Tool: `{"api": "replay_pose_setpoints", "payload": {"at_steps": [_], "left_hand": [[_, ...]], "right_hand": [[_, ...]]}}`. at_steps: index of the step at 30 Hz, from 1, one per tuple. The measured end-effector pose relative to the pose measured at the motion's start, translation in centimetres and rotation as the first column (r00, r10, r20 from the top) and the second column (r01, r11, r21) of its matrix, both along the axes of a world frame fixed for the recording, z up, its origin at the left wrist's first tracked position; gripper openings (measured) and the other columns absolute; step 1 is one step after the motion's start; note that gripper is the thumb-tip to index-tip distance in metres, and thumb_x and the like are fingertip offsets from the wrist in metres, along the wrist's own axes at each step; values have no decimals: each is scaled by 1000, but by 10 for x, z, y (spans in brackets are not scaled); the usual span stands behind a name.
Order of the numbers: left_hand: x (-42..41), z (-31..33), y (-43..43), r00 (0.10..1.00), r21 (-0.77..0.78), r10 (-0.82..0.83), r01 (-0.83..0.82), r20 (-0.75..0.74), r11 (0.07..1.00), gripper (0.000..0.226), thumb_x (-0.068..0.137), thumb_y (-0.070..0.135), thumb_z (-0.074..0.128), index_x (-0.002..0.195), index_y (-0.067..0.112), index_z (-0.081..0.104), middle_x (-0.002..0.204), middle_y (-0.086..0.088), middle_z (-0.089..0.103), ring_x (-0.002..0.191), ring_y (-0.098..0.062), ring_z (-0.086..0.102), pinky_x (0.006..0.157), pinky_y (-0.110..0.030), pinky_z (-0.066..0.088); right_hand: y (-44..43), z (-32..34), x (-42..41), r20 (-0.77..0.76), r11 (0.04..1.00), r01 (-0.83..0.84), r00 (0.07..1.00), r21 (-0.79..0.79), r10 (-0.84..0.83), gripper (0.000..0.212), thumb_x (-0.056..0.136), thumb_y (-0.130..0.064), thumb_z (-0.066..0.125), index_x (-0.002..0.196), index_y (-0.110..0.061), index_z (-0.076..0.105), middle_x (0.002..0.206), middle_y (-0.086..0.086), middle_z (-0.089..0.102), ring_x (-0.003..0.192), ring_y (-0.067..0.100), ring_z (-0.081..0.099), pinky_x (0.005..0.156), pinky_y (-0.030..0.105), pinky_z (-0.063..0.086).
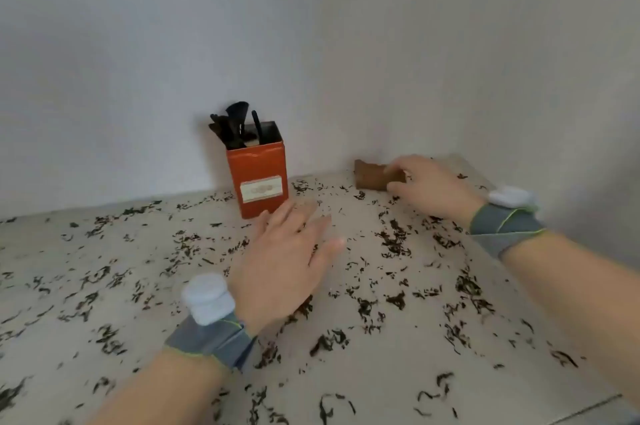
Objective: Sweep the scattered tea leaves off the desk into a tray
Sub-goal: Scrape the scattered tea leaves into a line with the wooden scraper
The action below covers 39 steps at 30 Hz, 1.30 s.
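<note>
Dark tea leaves (394,244) lie scattered all over the pale desk (381,369). A small brown tray (370,175) sits at the back right by the wall. My right hand (433,187) reaches to it, thumb and fingers closed around its right end. My left hand (287,258) hovers flat over the middle of the desk, fingers spread, holding nothing. It is just in front of an orange tin.
An orange tin (258,178) holding black tea tools (235,128) stands at the back against the wall, just left of the tray. White walls meet in a corner behind. The desk's front right edge (588,407) shows at the bottom right.
</note>
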<state>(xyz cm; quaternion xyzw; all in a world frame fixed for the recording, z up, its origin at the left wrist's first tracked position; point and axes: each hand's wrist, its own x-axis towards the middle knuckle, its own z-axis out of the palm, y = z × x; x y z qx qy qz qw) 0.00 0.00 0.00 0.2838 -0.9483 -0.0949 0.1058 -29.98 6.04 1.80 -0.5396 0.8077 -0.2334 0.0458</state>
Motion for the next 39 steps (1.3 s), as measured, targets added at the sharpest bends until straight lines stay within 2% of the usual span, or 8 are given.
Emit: {"api": "replay_pose_setpoints", "payload": {"at_steps": [4,8,13,20,25,32,36,39], "left_hand": [[-13,0,-17,998,52,-38,35,48,998,68,102,71,10,158,39,32,168,17,21,157,-8,4,129,-51,8],[-13,2,-24,998,76,-44,40,51,996,70,100,74,9,156,40,34,165,21,26,155,-3,6,129,-49,9],[-12,-1,-27,999,56,-33,32,17,998,70,100,74,8,153,40,39,161,22,34,152,-1,13,129,-47,11],[-12,-3,-23,997,40,-73,72,25,997,70,101,72,8,149,37,45,153,22,43,148,-1,21,129,-48,10],[-14,-6,-17,993,25,-101,100,58,995,70,100,70,7,147,38,48,154,20,44,150,-4,21,128,-50,11],[-20,-10,-13,993,-15,-116,117,27,993,75,98,74,2,144,40,51,150,21,47,148,-2,24,128,-52,9],[-19,-11,-12,993,-12,-118,119,14,993,77,98,74,1,143,40,53,148,22,49,147,-2,25,128,-53,9],[-19,-11,-11,992,-17,-125,125,7,992,76,98,74,2,142,39,54,146,22,51,146,-2,28,128,-53,9]], "right_hand": [[-31,-1,-21,-43,985,-22,999,174,30,35,91,-38,66,126,-33,62,119,-6,59,102,17,54,83,30,41],[-46,2,-29,-61,973,-46,996,226,61,30,86,-39,71,114,-35,63,111,-6,63,93,16,57,72,29,44],[-56,0,-28,-140,972,-101,981,213,133,19,88,-31,70,106,-27,65,106,-3,65,93,21,58,76,32,48],[-51,-9,-16,-132,990,-73,987,124,90,7,90,-23,65,97,-23,63,93,0,65,85,23,58,74,37,50],[-47,1,-14,-18,1000,-10,1000,18,10,6,89,-33,67,90,-29,62,88,-9,65,79,15,60,66,31,49],[-37,4,-8,161,990,119,981,-80,-105,8,84,-36,70,86,-30,64,92,-11,66,84,10,59,65,25,41],[-33,1,-6,294,977,181,945,-117,-140,10,81,-36,73,85,-29,68,92,-7,69,86,14,63,69,28,46],[-29,0,-4,407,969,207,903,-133,-137,11,81,-35,76,85,-27,69,93,-2,71,89,20,67,77,36,56]]}}
